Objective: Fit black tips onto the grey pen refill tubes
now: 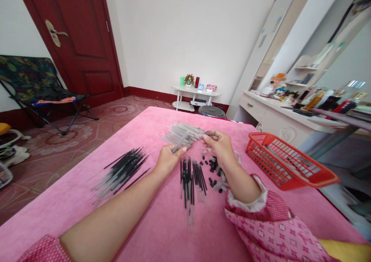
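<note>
My left hand is closed round a clear grey pen barrel that points up and to the right. My right hand pinches a small piece I cannot make out, just right of the barrel's tip. Behind both hands lies a pile of clear pen barrels. Below the hands lie several black refills in a row, and small black caps are scattered under my right wrist. A larger heap of black refills lies to the left.
Everything rests on a pink cloth-covered table. A red plastic basket sits at the right edge. Beyond are a white dresser, a small white stand, a folding chair and a red door.
</note>
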Tool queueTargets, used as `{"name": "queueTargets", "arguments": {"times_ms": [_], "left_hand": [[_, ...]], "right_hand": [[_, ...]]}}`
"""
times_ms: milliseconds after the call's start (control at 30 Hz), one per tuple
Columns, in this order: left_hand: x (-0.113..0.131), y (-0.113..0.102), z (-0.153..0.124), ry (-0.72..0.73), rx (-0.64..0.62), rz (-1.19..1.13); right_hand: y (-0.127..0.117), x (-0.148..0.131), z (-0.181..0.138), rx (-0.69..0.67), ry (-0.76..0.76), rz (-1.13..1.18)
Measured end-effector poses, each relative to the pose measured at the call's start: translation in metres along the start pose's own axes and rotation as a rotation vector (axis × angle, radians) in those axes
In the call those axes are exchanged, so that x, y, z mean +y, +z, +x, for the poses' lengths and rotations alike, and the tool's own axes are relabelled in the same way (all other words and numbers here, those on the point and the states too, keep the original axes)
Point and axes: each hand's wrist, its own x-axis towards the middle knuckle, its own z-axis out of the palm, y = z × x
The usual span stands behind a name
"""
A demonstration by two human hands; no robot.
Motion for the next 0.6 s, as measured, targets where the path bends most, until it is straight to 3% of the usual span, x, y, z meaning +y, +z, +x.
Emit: {"name": "queueTargets", "arguments": {"times_ms": [333,600], "left_hand": [[-0.0014,-0.0033,-0.0026,0.197,-0.160,0.366],[0.0044,-0.0002,-0.0058,0.181,-0.238,0.349]], "right_hand": [[-0.0047,-0.0003,0.0016,0.013,0.054,0.069],[-0.0058,-0.0006,0.0014,-0.028,0.087,0.066]]}}
